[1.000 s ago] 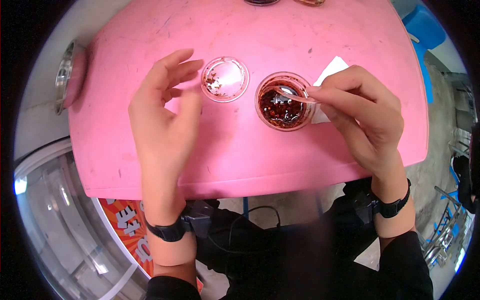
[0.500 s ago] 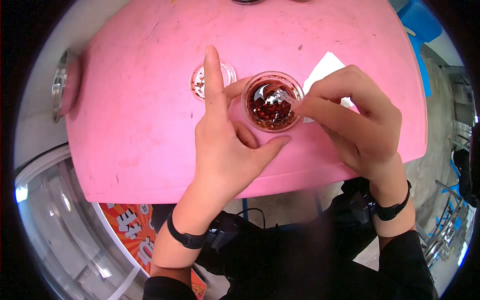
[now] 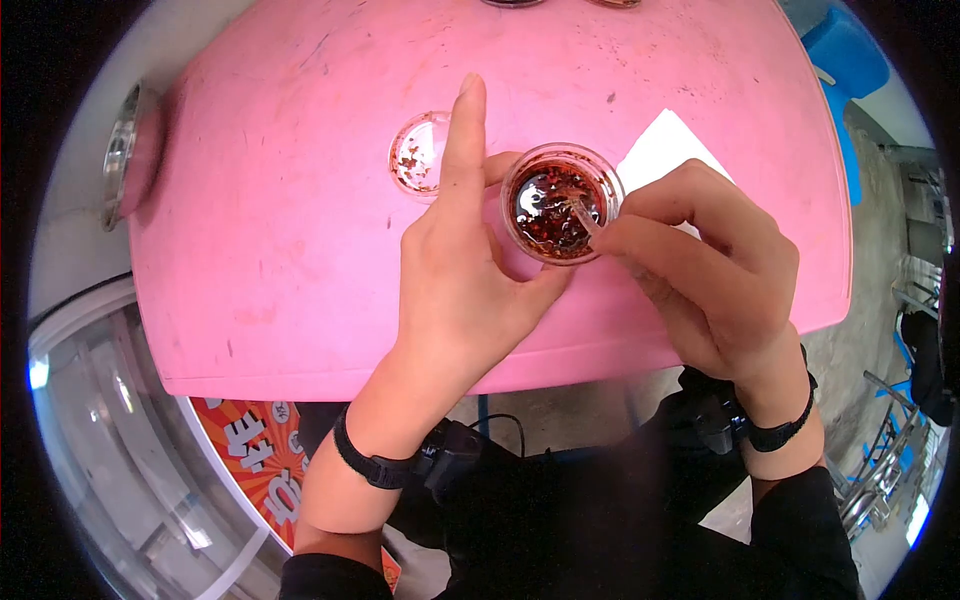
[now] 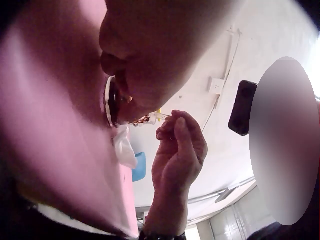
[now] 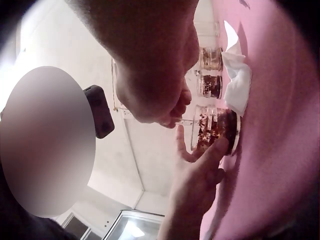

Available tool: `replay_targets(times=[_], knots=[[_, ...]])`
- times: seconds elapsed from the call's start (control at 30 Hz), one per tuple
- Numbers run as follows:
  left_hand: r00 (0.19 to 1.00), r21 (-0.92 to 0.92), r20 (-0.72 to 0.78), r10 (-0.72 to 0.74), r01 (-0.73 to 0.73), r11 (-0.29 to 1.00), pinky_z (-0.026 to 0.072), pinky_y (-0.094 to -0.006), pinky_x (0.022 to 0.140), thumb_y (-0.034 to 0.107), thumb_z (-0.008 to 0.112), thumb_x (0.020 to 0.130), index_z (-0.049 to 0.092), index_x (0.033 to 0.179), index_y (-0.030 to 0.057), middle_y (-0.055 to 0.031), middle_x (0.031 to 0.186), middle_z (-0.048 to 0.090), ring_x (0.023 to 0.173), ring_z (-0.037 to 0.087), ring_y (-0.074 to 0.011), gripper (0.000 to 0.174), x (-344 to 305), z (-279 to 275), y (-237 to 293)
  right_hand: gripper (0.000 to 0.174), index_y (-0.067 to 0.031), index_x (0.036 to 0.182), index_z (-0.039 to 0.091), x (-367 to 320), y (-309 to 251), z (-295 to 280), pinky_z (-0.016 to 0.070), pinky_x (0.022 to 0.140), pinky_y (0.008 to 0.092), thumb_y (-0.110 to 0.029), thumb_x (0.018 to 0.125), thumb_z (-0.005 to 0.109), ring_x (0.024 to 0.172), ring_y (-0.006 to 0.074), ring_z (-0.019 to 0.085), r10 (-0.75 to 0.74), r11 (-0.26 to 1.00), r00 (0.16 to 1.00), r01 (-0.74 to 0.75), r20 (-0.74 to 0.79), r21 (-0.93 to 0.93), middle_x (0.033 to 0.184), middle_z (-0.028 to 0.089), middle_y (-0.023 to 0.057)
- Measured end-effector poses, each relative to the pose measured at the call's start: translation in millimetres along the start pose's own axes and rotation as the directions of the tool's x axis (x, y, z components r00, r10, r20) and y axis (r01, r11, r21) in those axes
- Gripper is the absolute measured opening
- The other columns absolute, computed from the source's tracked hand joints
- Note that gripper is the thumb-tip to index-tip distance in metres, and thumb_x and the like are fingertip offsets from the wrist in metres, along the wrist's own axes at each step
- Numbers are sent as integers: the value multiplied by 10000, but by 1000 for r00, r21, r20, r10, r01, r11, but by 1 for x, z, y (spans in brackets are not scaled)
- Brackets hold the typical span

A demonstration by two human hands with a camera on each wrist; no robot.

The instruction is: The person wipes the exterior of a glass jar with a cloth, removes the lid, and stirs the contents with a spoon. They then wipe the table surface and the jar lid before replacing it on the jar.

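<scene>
A clear glass jar (image 3: 563,148) of dark red chili oil with flakes (image 3: 548,200) stands on the pink table. My left hand (image 3: 450,280) holds it from the left, thumb at the near side and other fingers behind, with the index finger pointing away. Between thumb and fingertips my right hand (image 3: 715,265) pinches a small clear spoon (image 3: 584,214), whose lower end dips into the oil. In the right wrist view, its handle rises above the jar mouth. Left of the jar lies a round clear lid (image 3: 393,168) spotted with flakes, partly hidden by my left index finger.
White tissue (image 3: 662,142) lies right of the jar, partly under my right hand. Two more jars, one pale (image 5: 210,58) and one dark (image 5: 210,86), stand farther back. A metal bowl (image 3: 122,155) is beyond the left edge, and a blue stool (image 3: 850,50) beyond the right.
My left hand has moved right from beside the lid and closed around the jar. The spoon in my right hand has tilted steeper and gone down into the oil.
</scene>
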State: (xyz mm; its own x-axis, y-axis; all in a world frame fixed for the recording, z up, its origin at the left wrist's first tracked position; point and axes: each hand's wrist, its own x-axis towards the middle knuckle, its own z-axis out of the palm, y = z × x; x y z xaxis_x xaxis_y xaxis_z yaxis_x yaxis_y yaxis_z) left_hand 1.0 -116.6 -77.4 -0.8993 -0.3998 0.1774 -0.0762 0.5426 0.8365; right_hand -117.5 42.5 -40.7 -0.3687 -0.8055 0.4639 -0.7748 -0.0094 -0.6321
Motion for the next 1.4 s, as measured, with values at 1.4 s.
replay_targets(times=[1.4], knots=[[1000,53,-11,-22,22,998,616,-321,726,84,875,680,209,1590,133,-182,1113,733,882,760,-267,1128,4,-6,2,100,55,902,693,4,7,-28,475,658,295,83,806,684,786,217,611,-40,999,999,40,3,-6,869,641,141]])
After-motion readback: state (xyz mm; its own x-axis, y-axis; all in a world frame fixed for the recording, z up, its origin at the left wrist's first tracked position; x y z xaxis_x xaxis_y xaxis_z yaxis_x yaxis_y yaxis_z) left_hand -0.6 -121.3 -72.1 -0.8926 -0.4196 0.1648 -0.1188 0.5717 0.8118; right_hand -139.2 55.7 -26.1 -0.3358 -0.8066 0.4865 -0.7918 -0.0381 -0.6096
